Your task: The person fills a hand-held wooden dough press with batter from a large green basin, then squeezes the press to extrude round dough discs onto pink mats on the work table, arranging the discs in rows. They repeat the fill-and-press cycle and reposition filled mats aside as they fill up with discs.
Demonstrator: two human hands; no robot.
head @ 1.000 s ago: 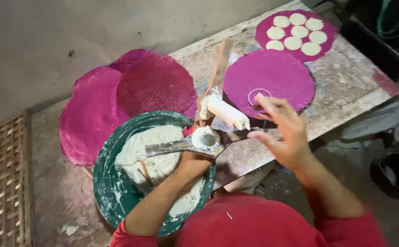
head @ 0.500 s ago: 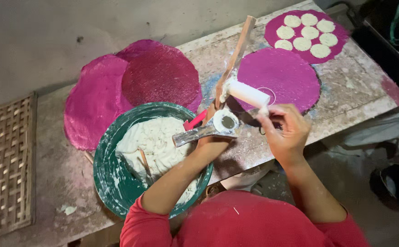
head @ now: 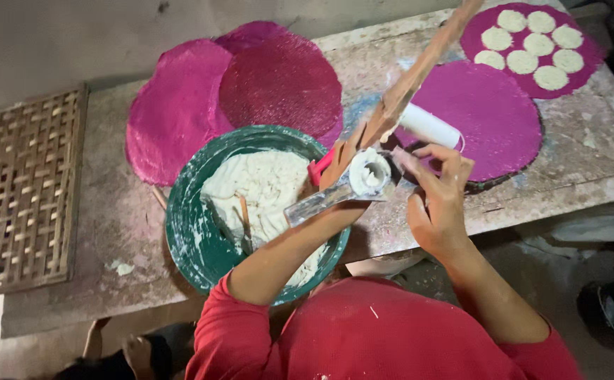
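Dough fills the press cup (head: 369, 174), right hand (head: 435, 204) fingers pinching its rim, left hand hidden; one mat (head: 532, 39) filled, nearer mat (head: 493, 112) bare.

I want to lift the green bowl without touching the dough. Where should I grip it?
Grip the green bowl by its bare left rim, coming from the left side. The white dough is heaped toward the right, and the left arm crosses the near-right rim, so the left edge is free.

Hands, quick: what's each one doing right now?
Left hand: mostly hidden behind the dough press, seems to grip it; closure cannot be told.
Right hand: fingers curled at the press's dough-filled cup, beside the white roller.
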